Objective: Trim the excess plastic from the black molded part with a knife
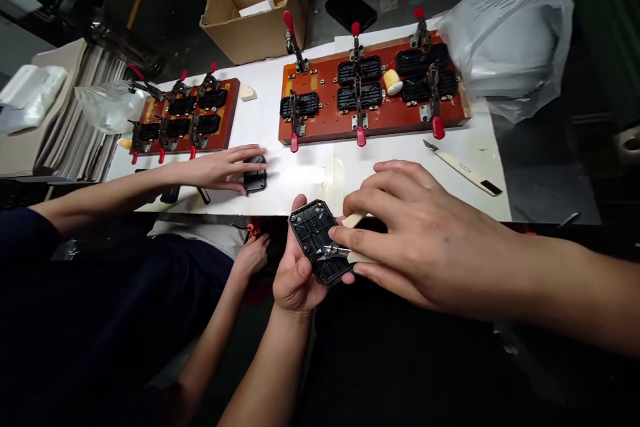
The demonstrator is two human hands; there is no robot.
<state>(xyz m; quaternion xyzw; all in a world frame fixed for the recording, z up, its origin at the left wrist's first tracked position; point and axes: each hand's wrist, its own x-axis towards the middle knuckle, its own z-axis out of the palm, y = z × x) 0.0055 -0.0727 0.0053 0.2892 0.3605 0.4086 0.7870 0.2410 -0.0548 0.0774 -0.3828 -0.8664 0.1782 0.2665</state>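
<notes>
My left hand [296,280] is wrapped round a black plastic cover [313,230], its ribbed inner side facing up. In my right hand [400,233] is a pair of small cutting pliers [356,257] with cream handles. Their metal jaws lie over the lower part of the cover; whether they touch it I cannot tell. Beyond my right hand, a craft knife [463,167] with a cream handle lies on the white table top [320,173].
Two red-brown clamp fixtures [310,130] [227,117] hold black parts under red-tipped clamps. A yellow roll [393,82] sits on the nearer one. Behind are a cardboard box [250,33] and a plastic bag [510,47]. At left, a co-worker's hand [225,167] touches another black cover [255,177]; the other holds an orange-handled tool [253,229].
</notes>
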